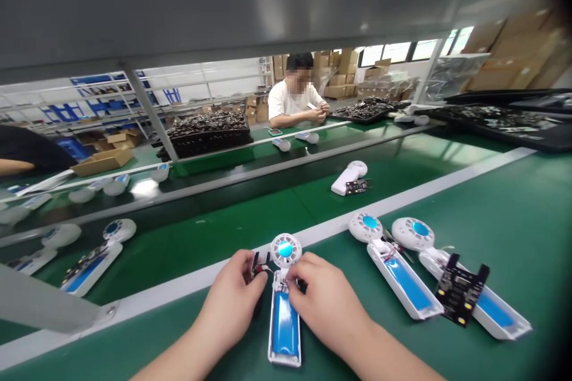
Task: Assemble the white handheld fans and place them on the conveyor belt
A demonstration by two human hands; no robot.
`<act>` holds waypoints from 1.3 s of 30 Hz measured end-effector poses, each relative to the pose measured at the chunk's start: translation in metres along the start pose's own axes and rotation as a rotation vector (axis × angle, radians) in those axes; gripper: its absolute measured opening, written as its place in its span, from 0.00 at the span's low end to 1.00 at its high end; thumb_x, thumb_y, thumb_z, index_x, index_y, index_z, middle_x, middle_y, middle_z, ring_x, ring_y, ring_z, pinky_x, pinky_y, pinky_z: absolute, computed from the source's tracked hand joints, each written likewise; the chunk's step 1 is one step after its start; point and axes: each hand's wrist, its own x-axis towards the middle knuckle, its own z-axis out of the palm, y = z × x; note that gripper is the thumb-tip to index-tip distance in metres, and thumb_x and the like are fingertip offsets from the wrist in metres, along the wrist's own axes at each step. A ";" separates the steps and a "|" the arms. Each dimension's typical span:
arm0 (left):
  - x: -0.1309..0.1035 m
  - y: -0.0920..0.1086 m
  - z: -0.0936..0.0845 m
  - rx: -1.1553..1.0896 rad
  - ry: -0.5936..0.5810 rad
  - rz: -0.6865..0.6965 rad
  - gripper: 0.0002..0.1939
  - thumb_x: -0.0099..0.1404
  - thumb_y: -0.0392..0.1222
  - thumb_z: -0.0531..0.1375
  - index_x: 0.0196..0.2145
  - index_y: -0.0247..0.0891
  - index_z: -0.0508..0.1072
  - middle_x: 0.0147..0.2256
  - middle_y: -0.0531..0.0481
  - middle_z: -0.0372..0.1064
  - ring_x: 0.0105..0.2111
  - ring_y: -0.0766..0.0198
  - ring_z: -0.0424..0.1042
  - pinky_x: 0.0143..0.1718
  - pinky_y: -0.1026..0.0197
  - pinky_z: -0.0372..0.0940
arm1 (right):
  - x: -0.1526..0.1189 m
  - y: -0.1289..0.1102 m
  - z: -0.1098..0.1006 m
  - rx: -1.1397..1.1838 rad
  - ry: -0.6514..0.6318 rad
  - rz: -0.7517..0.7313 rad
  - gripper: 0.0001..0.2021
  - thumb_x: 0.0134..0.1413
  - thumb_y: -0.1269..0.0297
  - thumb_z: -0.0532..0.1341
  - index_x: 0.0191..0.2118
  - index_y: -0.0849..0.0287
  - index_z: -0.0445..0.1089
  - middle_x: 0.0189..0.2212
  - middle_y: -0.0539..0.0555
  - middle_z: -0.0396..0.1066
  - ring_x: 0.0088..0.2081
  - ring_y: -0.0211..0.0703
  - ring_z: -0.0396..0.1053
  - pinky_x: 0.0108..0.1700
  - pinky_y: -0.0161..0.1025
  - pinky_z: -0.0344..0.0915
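Observation:
An opened white handheld fan (286, 333) lies on the green bench before me, its round head pointing away and a blue battery filling the handle. My left hand (233, 292) is closed on a small black circuit board (258, 266) just left of the fan's neck, with thin wires running from it toward the fan. At the neck, my right hand (322, 293) has its fingers pinched together over the wiring; what they grip is hidden. To the right lie two more opened fans, one (404, 277) with its battery bare, the other (496, 309) with a black circuit board (462, 290) across its handle.
Beyond a pale rail (313, 231) runs a green conveyor belt (250, 214) carrying a fan (348, 178) and more at left. A metal post (49, 300) stands at near left, a grey shelf (268, 6) hangs overhead. A co-worker (292, 95) sits opposite near trays of boards (205, 134).

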 end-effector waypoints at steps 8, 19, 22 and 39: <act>-0.011 0.006 0.014 -0.239 -0.042 0.049 0.11 0.61 0.39 0.57 0.42 0.40 0.72 0.44 0.46 0.76 0.44 0.53 0.74 0.47 0.57 0.65 | -0.001 0.001 0.002 -0.167 -0.065 -0.135 0.07 0.56 0.74 0.56 0.31 0.58 0.70 0.35 0.54 0.70 0.38 0.47 0.68 0.40 0.42 0.64; -0.006 0.009 0.016 -0.672 -0.156 -0.206 0.11 0.59 0.38 0.56 0.41 0.36 0.66 0.25 0.55 0.66 0.21 0.67 0.65 0.25 0.63 0.61 | 0.001 0.014 0.000 0.057 0.051 -0.015 0.10 0.61 0.72 0.50 0.28 0.56 0.58 0.30 0.50 0.65 0.32 0.42 0.64 0.34 0.38 0.58; -0.008 0.010 0.016 -0.707 -0.141 -0.197 0.09 0.60 0.42 0.57 0.38 0.36 0.66 0.25 0.55 0.64 0.22 0.68 0.63 0.25 0.64 0.59 | -0.002 0.012 0.005 0.221 0.041 -0.027 0.10 0.60 0.73 0.50 0.28 0.56 0.56 0.29 0.49 0.64 0.31 0.40 0.64 0.34 0.37 0.60; -0.011 0.009 0.017 -0.479 -0.052 -0.032 0.12 0.53 0.32 0.59 0.37 0.38 0.69 0.31 0.52 0.74 0.33 0.60 0.74 0.37 0.60 0.65 | -0.007 0.007 0.010 0.135 0.047 -0.117 0.08 0.56 0.75 0.54 0.28 0.57 0.60 0.29 0.51 0.64 0.34 0.43 0.64 0.36 0.39 0.60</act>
